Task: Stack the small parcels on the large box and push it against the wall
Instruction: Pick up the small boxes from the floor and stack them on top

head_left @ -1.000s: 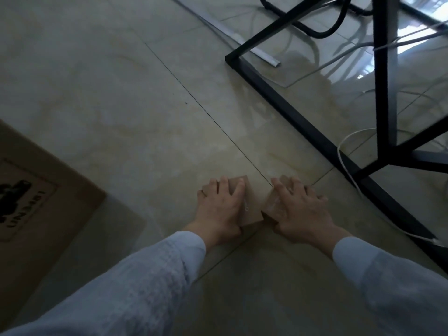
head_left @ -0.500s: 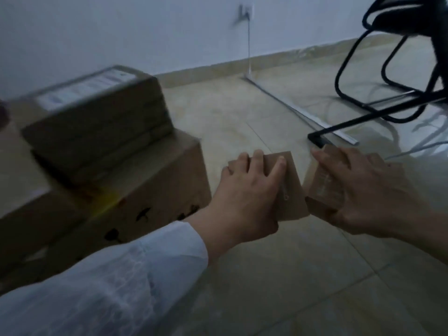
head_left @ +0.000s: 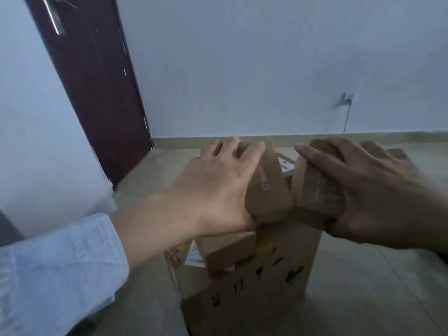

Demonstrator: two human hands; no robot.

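Head view: left hand (head_left: 213, 187) is clamped on one small parcel (head_left: 266, 190) and right hand (head_left: 373, 192) on a second parcel (head_left: 317, 192), both held above the large box (head_left: 254, 294), where another parcel (head_left: 228, 251) already lies near its left edge. That lying parcel seems to hang over the near edge; setting two more down at once could knock it off; the wall (head_left: 266, 69) is far, so the push may shake the stack.

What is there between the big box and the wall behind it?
In the head view, only bare floor shows between the big box and the wall. The hands and the parcels they hold hide part of that stretch.
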